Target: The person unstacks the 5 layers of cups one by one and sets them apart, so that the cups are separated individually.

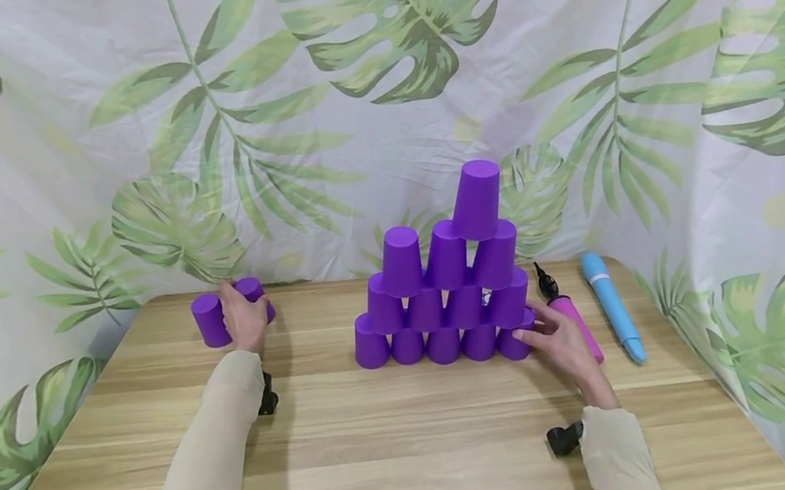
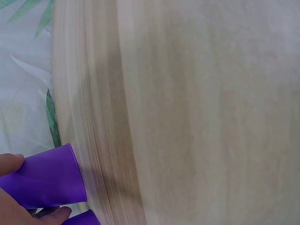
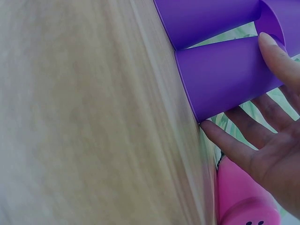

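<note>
My left hand [image 1: 245,318] holds an upside-down purple cup [image 1: 248,289] at the table's back left. In the left wrist view the thumb lies on one side of this cup [image 2: 49,178] and fingers on the other. A second purple cup [image 1: 210,320] stands just left of that hand. Right of centre rises a stepped stack of upside-down purple cups [image 1: 443,345], with a single cup [image 1: 478,200] on top. My right hand [image 1: 559,341] touches the bottom row's rightmost cup [image 3: 229,77]; its thumb rests near that cup's upper end and its fingers extend, spread, along the side.
Close beside the right hand lies a pink pump [image 1: 576,329] with a black nozzle. Farther right is a light blue pump-like tube [image 1: 613,308]. A leaf-patterned cloth [image 1: 261,130] hangs behind the wooden table [image 1: 389,458] and along its sides.
</note>
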Motion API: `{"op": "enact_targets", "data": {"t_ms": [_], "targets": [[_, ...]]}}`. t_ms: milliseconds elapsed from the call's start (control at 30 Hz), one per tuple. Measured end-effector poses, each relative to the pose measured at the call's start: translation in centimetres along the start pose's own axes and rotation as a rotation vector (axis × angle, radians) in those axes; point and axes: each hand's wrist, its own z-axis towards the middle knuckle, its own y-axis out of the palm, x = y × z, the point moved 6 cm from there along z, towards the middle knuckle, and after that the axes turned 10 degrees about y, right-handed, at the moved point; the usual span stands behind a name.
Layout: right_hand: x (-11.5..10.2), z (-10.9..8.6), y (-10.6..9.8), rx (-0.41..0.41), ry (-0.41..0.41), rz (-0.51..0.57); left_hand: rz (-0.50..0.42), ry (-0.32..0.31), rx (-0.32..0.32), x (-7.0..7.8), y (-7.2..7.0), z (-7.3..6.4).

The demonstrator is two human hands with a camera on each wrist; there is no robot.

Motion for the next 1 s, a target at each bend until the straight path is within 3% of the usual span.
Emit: {"op": "enact_targets", "data": {"t_ms": [333,467,600,700,767,867,1000], "targets": [[0.2,0.0,-0.2,0.000,0.017,0.011,0.037,0.045,-0.056,0.5,0.3,0.2],[0.3,0.1,-0.1,-0.004,0.023,0.010,0.054,0.123,-0.040,1.7,-0.1,0.2],[0.1,0.2,0.0,-0.019,0.006,0.008,0.046,0.247,-0.004,4.2,-0.7,0.2],[-0.1,0.2,-0.1,-0.024,-0.002,0.006,-0.007,0.341,0.019,7.2,-0.8,0.3],[-0.2,0.3,-0.1,-0.025,-0.002,0.005,-0.066,0.392,0.019,10.1,-0.8,0.1],[-0.2,0.1,-0.1,-0.025,-0.001,0.010,-0.164,0.468,-0.004,15.9,-1.0,-1.0],[0.0,0.0,-0.1,-0.023,0.009,0.017,-0.365,0.579,-0.105,25.0,-1.5,-4.2]]}}
